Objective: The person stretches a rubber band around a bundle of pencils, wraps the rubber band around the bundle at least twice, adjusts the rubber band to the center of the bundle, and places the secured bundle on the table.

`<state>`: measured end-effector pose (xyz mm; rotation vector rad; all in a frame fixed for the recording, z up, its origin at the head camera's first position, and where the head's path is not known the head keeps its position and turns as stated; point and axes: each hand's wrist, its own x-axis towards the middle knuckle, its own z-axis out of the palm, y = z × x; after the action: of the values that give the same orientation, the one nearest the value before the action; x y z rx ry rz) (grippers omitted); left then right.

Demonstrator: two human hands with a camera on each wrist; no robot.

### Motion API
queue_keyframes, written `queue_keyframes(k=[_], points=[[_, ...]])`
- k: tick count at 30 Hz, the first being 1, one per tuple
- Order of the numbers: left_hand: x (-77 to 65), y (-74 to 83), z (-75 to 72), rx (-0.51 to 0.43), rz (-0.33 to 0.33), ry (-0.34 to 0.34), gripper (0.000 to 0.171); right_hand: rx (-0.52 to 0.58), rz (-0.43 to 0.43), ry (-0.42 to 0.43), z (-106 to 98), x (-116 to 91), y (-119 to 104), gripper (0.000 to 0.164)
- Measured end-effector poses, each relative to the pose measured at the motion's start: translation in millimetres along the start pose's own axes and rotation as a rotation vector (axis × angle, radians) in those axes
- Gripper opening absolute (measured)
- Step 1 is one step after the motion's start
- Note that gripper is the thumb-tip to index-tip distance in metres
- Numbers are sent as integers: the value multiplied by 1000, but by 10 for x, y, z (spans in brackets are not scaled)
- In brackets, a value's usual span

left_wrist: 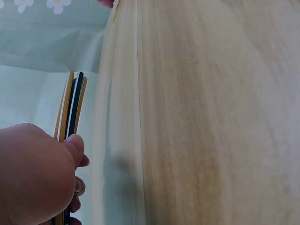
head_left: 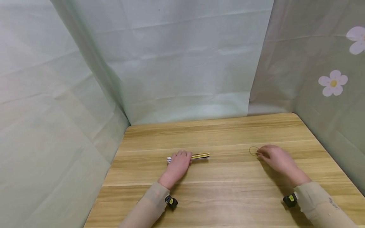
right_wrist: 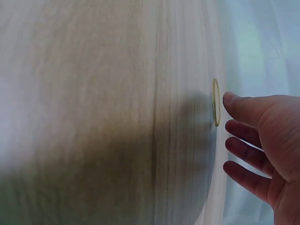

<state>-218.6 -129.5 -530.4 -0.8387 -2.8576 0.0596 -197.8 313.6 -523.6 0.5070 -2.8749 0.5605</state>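
Observation:
My left hand (head_left: 180,163) grips a bundle of pencils (head_left: 201,156) around its middle, low over the wooden table. Yellow, black and white stripes run along the pencils, and silvery ends stick out on the left. In the left wrist view, thumb and fingers curl round the bundle (left_wrist: 70,105), its far ends fanning slightly. On the right, a thin yellowish rubber band (head_left: 252,151) forms a loop by the fingertips of my right hand (head_left: 276,158). The right wrist view shows the whole loop (right_wrist: 216,103) just past the thumb tip, with the fingers loosely bent and apart; the index finger is hidden.
The wood-grain table (head_left: 216,193) has a rounded far right corner. Pale fabric walls (head_left: 185,63) stand at the back and both sides, with white flowers (head_left: 333,83) on the right one. Each sleeve carries a small black wrist camera (head_left: 290,200).

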Motion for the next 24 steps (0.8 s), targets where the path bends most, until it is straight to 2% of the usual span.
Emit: queue_keyframes(k=[15,24], points=[[-21,-2,10,-25,-5,3,17,0,-56,7,49,47,9,11],[-21,13,18,-24,-9,-32,16,-26,-52,-9,79,74,15,6]])
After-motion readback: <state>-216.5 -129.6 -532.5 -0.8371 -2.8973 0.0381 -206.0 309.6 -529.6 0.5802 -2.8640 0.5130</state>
